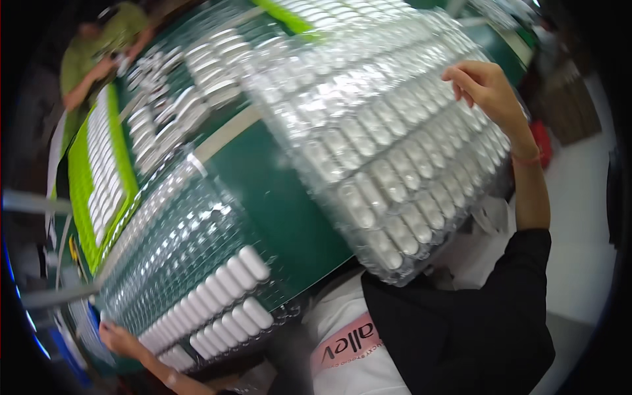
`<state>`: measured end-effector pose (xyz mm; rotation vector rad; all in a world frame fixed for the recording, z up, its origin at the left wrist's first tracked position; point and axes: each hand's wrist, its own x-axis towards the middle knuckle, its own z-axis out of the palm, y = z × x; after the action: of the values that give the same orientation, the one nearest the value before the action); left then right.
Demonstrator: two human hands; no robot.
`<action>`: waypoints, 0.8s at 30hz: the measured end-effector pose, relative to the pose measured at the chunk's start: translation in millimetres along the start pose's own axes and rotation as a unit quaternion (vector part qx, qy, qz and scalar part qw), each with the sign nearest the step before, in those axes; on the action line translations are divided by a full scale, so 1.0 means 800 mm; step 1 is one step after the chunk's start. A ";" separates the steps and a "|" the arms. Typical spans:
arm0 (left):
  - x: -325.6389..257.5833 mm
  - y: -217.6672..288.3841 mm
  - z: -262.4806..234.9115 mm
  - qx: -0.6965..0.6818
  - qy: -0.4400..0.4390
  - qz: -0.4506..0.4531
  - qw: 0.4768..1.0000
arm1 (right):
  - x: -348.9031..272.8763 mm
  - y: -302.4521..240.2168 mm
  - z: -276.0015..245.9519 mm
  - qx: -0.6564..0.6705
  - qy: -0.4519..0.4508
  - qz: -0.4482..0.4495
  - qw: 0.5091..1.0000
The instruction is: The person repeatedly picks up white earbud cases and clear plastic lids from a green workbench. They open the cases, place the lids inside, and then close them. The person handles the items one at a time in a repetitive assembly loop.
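**Two clear blister trays over the green bench**

We take the green work surface (289, 204) as our landmark. Tilted above its far right part we see a clear plastic blister tray filled with rows of small white oblong pieces (388, 145). Our right hand (484, 89) grips this filled tray at its upper right edge, fingers curled over the rim, with a thin red band at the wrist and a black sleeve further down the arm.

On the near left part of the green surface lies a second clear plastic blister tray, mostly empty pockets (178, 243). Two short rows of white capsule-shaped pieces (227, 296) sit in its pockets along the edge nearest us. Our left hand (118, 339) rests at the lower left corner of this tray, touching its edge; whether the fingers are closed around it we cannot tell, as the hand is at the rim of the view and partly hidden.

Beyond the green surface, to the far left, bright green trays of white pieces (99, 164) stand in a row, and another person in a green top (89, 56) works beside them.
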<state>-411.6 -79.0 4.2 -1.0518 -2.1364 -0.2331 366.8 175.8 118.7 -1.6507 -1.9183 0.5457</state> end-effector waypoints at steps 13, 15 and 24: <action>-0.148 0.396 -0.278 -0.684 -0.038 -0.080 0.724 | -0.136 0.046 -0.005 -0.231 -0.025 0.128 0.964; -0.155 0.421 -0.275 -0.704 -0.079 -0.094 0.700 | -0.160 0.068 -0.001 -0.288 0.001 0.102 0.952; -0.157 0.447 -0.278 -0.828 -0.286 -0.150 0.459 | -0.087 -0.037 0.054 0.222 -0.111 0.020 0.968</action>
<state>23.8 -24.3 24.4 -1.7340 -2.0922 -2.9540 323.3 103.9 94.2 -1.3826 -1.7449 1.1277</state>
